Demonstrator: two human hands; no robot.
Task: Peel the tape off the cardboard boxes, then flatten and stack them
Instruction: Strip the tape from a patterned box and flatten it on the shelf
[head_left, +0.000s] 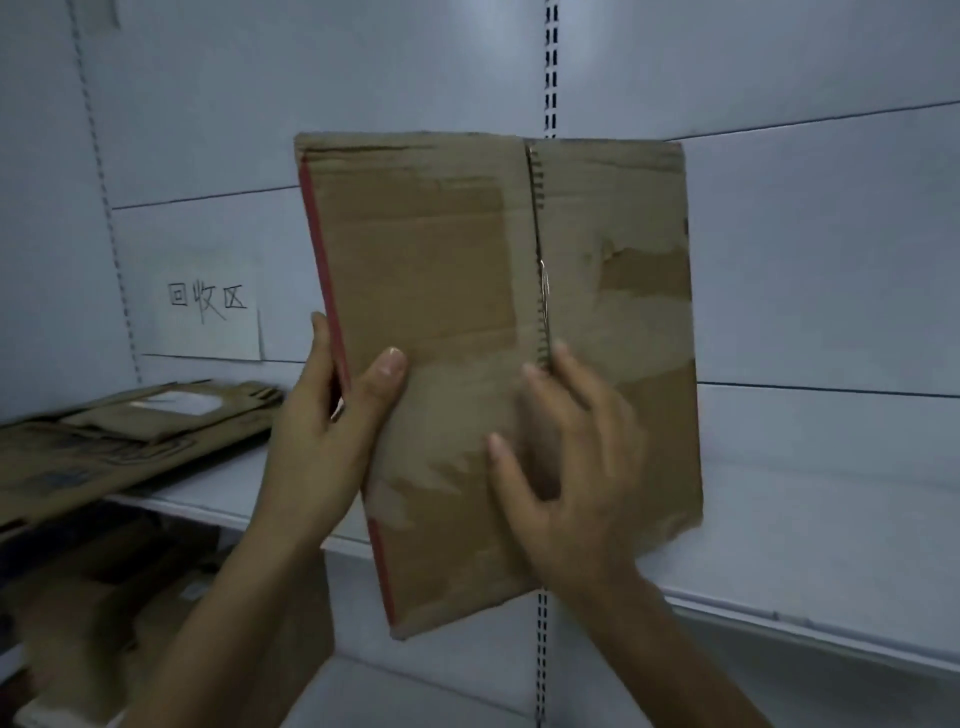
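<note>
A brown cardboard box fills the middle of the head view, held upright in the air with one face toward me. A seam between its two flaps runs down that face, and torn patches mark where tape was. A red strip edges its left side. My left hand grips that left edge, thumb on the front. My right hand rests on the face at the lower part of the seam, fingers spread and blurred. A stack of flattened boxes lies on the shelf at the left.
A white shelf runs behind the box, with white back panels and slotted uprights. A paper sign with handwritten characters is stuck to the back wall at the left. More cardboard sits below the shelf at the lower left.
</note>
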